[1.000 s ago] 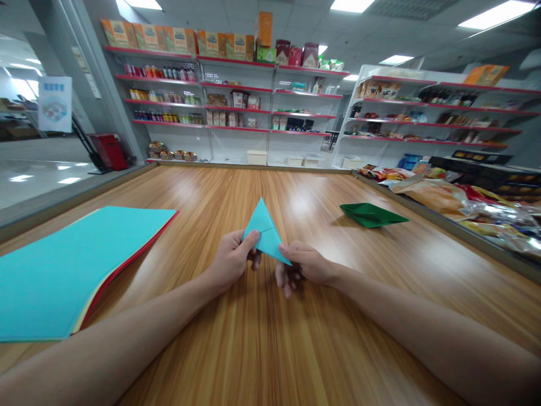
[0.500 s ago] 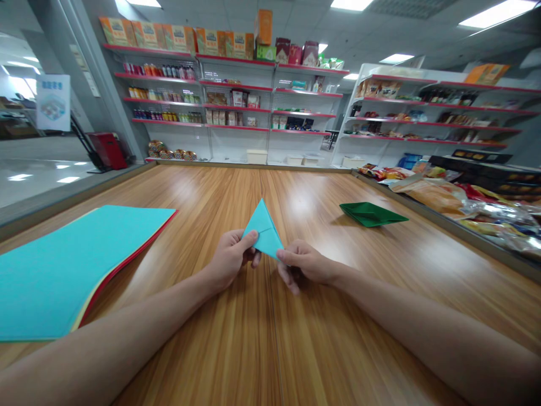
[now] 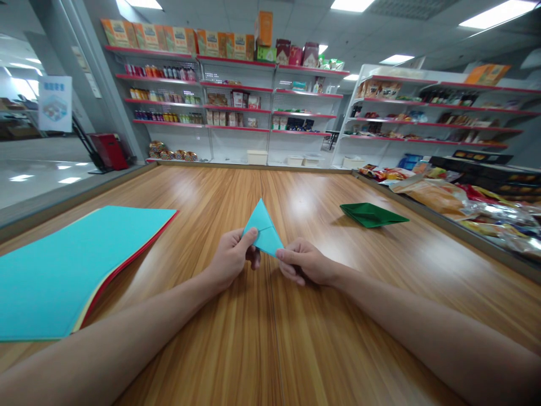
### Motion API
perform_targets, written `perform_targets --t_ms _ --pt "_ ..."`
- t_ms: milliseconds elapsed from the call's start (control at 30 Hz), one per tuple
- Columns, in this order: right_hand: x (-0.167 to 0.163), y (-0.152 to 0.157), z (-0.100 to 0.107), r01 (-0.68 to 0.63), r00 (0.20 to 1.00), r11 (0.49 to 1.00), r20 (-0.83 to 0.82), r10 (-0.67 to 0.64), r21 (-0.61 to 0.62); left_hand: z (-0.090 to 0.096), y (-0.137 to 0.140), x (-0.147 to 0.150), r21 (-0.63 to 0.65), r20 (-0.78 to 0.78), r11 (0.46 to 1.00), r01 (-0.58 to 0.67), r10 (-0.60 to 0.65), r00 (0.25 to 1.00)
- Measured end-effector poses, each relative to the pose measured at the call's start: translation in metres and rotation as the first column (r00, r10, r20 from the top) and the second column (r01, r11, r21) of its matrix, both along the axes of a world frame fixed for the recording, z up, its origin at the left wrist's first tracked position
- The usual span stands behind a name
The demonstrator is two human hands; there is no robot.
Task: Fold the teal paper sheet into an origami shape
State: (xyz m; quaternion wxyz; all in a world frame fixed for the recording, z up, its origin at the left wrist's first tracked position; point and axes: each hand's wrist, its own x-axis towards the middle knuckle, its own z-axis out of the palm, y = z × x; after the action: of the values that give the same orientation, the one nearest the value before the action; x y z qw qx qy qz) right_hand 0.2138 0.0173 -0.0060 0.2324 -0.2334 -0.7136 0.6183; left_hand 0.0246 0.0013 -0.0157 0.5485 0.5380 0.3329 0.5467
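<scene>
A small triangle of folded light-blue paper [image 3: 265,228] is held above the wooden table, its tip pointing away from me. My left hand [image 3: 234,254] pinches its left edge, thumb on top and fingers curled beneath. At the lower right corner, my right hand [image 3: 305,261] grips the paper between thumb and fingers, the other fingers bent under. A crease or flap line crosses the triangle's face. The paper's underside is hidden. Off to the right lies a folded green paper boat [image 3: 374,215], touched by neither hand.
A stack of coloured paper sheets [image 3: 84,259], light blue on top with yellow and red edges below, lies at left. Packaged snacks [image 3: 439,197] sit beyond the table's right rim. Stocked shelves [image 3: 236,127] stand behind the wooden table [image 3: 203,349].
My right hand's lower fingers have curled in closer under the paper. The folded paper has shifted very slightly; the stack and green boat stay in place.
</scene>
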Motion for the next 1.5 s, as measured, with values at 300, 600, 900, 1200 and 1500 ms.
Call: perform_targets --t_ms 300,600,900,1200,1500 --pt "-0.005 -0.006 -0.004 0.174 0.985 0.983 -0.003 -0.174 0.066 0.003 -0.003 0.000 0.031 -0.084 0.996 -0.085 0.087 0.993" --pt "-0.006 -0.008 -0.002 0.152 0.982 0.976 0.091 -0.167 0.155 0.003 -0.004 -0.001 0.106 -0.183 0.990 -0.095 0.113 0.977" --pt "-0.004 -0.005 -0.007 0.123 0.988 0.990 0.083 -0.128 0.071 0.003 -0.004 0.000 0.054 -0.134 0.998 -0.045 0.052 0.990" --pt "-0.004 -0.006 -0.008 0.194 0.975 0.968 0.081 -0.209 0.161 0.005 -0.006 0.000 0.023 -0.209 0.996 0.082 -0.075 0.975" --pt "-0.007 -0.003 -0.011 0.303 0.952 0.950 0.009 -0.305 0.077 0.004 -0.007 -0.002 0.019 -0.237 0.990 0.139 -0.131 0.963"
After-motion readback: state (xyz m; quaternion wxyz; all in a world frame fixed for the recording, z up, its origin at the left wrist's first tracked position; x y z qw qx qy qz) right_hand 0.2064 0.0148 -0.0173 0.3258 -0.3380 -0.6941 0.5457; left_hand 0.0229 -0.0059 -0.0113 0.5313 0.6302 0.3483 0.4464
